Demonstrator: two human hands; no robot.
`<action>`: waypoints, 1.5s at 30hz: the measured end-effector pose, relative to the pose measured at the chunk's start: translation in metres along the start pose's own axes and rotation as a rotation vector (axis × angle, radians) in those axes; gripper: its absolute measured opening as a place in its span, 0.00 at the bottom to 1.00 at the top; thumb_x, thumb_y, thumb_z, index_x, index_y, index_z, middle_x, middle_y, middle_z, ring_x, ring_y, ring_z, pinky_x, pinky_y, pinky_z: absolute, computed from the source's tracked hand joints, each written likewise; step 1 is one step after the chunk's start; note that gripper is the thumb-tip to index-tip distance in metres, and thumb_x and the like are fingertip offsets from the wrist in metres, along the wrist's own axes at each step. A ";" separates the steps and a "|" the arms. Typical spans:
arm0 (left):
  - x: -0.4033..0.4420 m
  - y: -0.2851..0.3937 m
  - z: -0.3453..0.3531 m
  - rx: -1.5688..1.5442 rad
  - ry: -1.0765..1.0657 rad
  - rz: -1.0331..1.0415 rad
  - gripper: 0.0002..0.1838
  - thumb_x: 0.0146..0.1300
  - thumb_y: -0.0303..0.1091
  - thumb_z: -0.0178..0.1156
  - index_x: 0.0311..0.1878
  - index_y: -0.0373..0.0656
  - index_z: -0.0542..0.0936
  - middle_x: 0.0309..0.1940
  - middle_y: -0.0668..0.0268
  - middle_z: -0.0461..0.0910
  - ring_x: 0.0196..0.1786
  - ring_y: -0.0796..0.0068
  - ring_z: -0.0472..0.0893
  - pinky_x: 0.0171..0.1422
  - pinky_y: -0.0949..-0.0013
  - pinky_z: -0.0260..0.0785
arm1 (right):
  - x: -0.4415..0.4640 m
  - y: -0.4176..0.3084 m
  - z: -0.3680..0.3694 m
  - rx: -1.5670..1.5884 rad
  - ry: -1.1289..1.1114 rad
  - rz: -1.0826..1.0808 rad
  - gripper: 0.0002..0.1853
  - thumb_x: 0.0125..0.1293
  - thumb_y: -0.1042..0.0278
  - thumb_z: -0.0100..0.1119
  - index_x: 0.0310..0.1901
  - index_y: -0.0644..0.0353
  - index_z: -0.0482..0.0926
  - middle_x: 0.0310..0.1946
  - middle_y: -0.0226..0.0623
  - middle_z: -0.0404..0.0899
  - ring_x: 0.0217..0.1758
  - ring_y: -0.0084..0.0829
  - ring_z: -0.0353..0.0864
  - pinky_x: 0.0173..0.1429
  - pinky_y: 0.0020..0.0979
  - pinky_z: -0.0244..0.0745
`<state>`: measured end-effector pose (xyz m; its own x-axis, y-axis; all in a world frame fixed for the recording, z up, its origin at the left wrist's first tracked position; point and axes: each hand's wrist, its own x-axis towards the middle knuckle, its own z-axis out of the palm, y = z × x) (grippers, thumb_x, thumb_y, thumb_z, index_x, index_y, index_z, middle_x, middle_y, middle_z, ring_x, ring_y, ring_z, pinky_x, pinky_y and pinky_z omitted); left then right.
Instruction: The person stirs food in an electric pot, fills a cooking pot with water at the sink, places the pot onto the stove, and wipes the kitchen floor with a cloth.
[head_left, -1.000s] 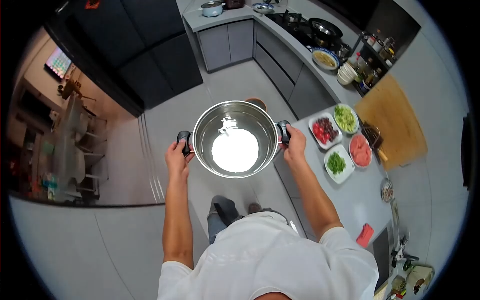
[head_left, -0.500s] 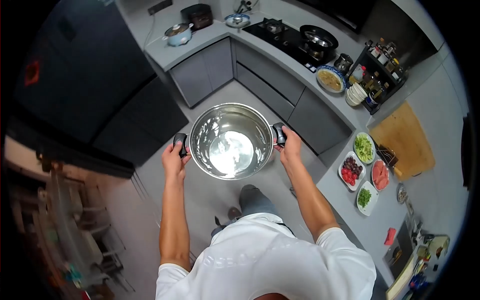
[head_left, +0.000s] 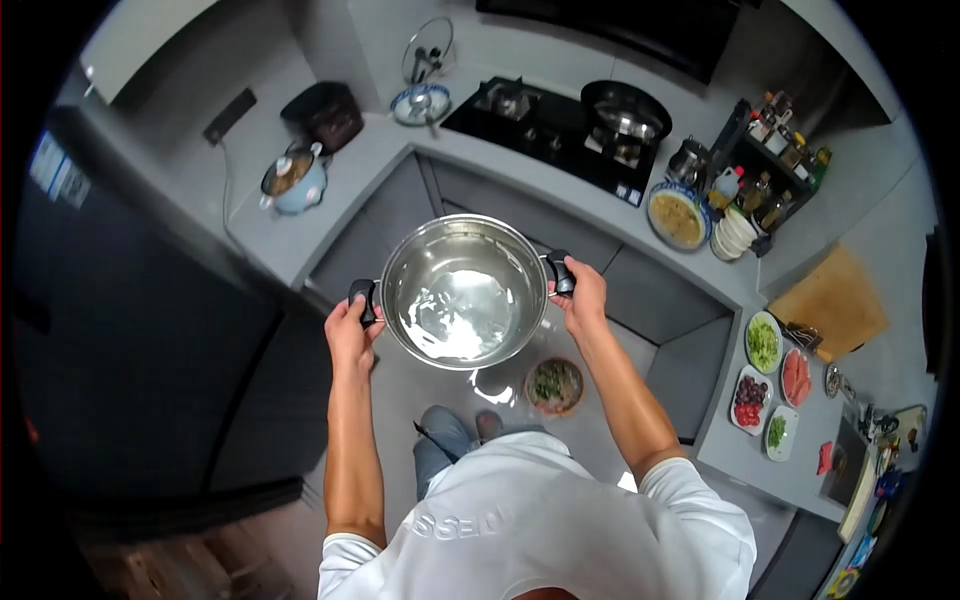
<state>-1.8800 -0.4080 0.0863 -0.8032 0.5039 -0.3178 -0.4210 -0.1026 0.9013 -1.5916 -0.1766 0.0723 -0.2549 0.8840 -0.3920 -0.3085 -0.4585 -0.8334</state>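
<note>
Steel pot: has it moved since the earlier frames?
Yes, the steel pot moved forward, toward the hob: the floor bowl, first seen beyond it, now shows on its near side.

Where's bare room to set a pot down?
The left burner is free; so is counter between blue pot and stove, plus a patch beside red cloth. Crowded: around white bowls and bottles.

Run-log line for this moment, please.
Left hand: grips pot handle | Right hand: grips opposite handle | Pot: uncovered, above floor | Hob: beyond pot
</note>
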 end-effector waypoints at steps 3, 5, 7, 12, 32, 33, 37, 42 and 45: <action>0.082 0.029 0.036 0.023 -0.042 0.001 0.08 0.74 0.32 0.58 0.44 0.36 0.78 0.33 0.61 0.82 0.31 0.73 0.84 0.29 0.73 0.81 | 0.055 -0.016 0.044 0.035 0.041 -0.035 0.11 0.70 0.58 0.60 0.43 0.58 0.77 0.33 0.33 0.82 0.26 0.27 0.82 0.28 0.28 0.77; 0.132 0.049 0.061 0.059 -0.109 -0.005 0.08 0.74 0.32 0.58 0.44 0.36 0.78 0.33 0.61 0.82 0.32 0.73 0.84 0.31 0.72 0.83 | 0.094 -0.026 0.069 0.055 0.066 -0.060 0.11 0.70 0.58 0.60 0.43 0.58 0.77 0.33 0.34 0.82 0.27 0.28 0.83 0.28 0.28 0.77; 0.186 0.057 0.083 0.000 -0.178 -0.018 0.10 0.74 0.34 0.57 0.45 0.34 0.78 0.33 0.61 0.82 0.32 0.71 0.84 0.31 0.71 0.84 | 0.130 -0.040 0.095 0.075 0.075 -0.130 0.12 0.70 0.58 0.60 0.45 0.59 0.77 0.33 0.34 0.82 0.27 0.28 0.83 0.27 0.28 0.77; 0.309 0.094 0.164 -0.056 -0.307 -0.069 0.13 0.75 0.35 0.56 0.47 0.31 0.76 0.34 0.58 0.81 0.32 0.69 0.85 0.33 0.68 0.86 | 0.221 -0.079 0.153 0.142 0.227 -0.167 0.12 0.68 0.59 0.61 0.44 0.58 0.78 0.33 0.33 0.81 0.25 0.29 0.83 0.24 0.27 0.75; 0.691 0.100 0.482 0.093 -0.404 -0.183 0.10 0.77 0.35 0.52 0.48 0.38 0.75 0.36 0.59 0.82 0.32 0.69 0.85 0.29 0.67 0.85 | 0.604 -0.228 0.250 0.195 0.322 -0.237 0.13 0.77 0.65 0.49 0.54 0.66 0.74 0.39 0.45 0.81 0.28 0.36 0.83 0.23 0.33 0.80; 0.702 0.097 0.492 0.103 -0.397 -0.182 0.10 0.77 0.35 0.53 0.48 0.38 0.75 0.36 0.60 0.81 0.33 0.69 0.85 0.29 0.67 0.85 | 0.620 -0.232 0.252 0.190 0.332 -0.239 0.13 0.77 0.66 0.49 0.54 0.66 0.73 0.39 0.45 0.81 0.28 0.36 0.83 0.24 0.33 0.80; 0.756 0.088 0.537 0.162 -0.391 -0.211 0.10 0.78 0.35 0.52 0.48 0.37 0.75 0.36 0.59 0.82 0.32 0.66 0.85 0.29 0.65 0.84 | 0.670 -0.245 0.257 0.144 0.365 -0.208 0.12 0.76 0.67 0.49 0.54 0.66 0.73 0.39 0.44 0.79 0.28 0.37 0.82 0.27 0.35 0.83; 0.795 0.081 0.574 0.234 -0.359 -0.259 0.07 0.77 0.37 0.55 0.48 0.44 0.76 0.41 0.63 0.83 0.39 0.66 0.84 0.37 0.62 0.82 | 0.724 -0.245 0.251 0.133 0.345 -0.161 0.09 0.75 0.70 0.45 0.51 0.62 0.73 0.39 0.44 0.79 0.27 0.37 0.82 0.23 0.34 0.81; 0.811 0.073 0.584 0.211 -0.364 -0.298 0.07 0.77 0.37 0.56 0.48 0.45 0.76 0.41 0.63 0.83 0.38 0.66 0.84 0.37 0.62 0.83 | 0.739 -0.241 0.248 0.143 0.346 -0.155 0.10 0.74 0.72 0.44 0.50 0.62 0.74 0.40 0.43 0.79 0.28 0.37 0.83 0.23 0.34 0.82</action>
<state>-2.3157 0.4940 0.0668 -0.4469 0.7545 -0.4807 -0.4848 0.2474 0.8389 -1.9328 0.5645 0.0800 0.1207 0.9110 -0.3944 -0.4498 -0.3040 -0.8398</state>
